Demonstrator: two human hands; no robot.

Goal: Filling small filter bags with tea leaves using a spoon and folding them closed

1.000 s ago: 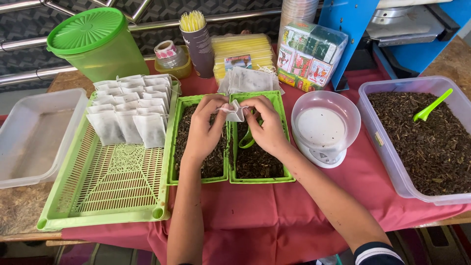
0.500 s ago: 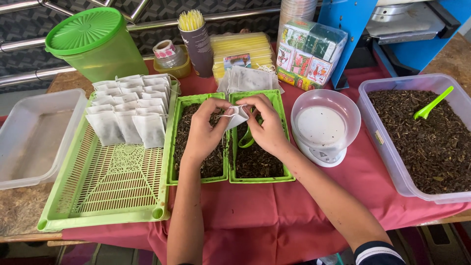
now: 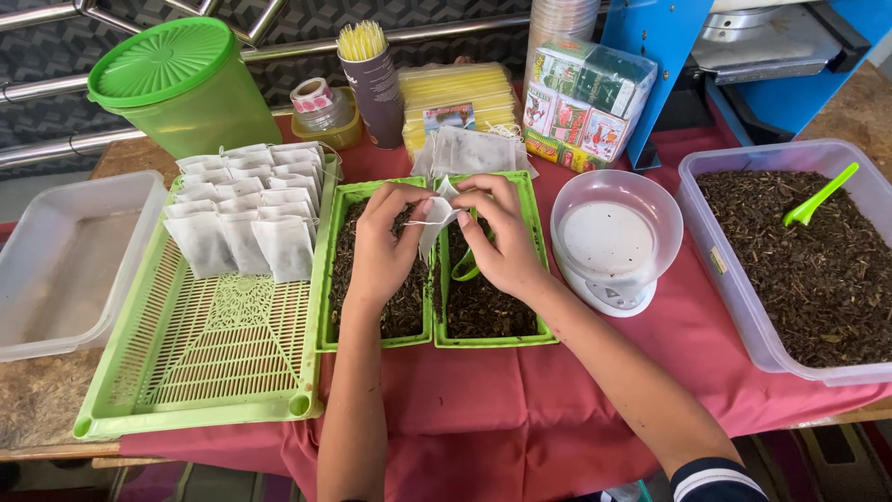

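Pinching a small white papery filter bag between them, the left hand and right hand hover closed-fingered over two green plastic trays of dark loose tea; colourful cellophane-wrapped boxes stand behind.

green trays, red cloth, white sachet

Table, wood top, covered mid-span by red cloth.
On it, left to right: clear tub; large green slatted tray; two small green trays side by side, holding dark loose leaf; white scale; clear bin of the same leaf.
Back row: green lidded bucket, tape roll, dark cup, yellow packet, wrapped boxes.
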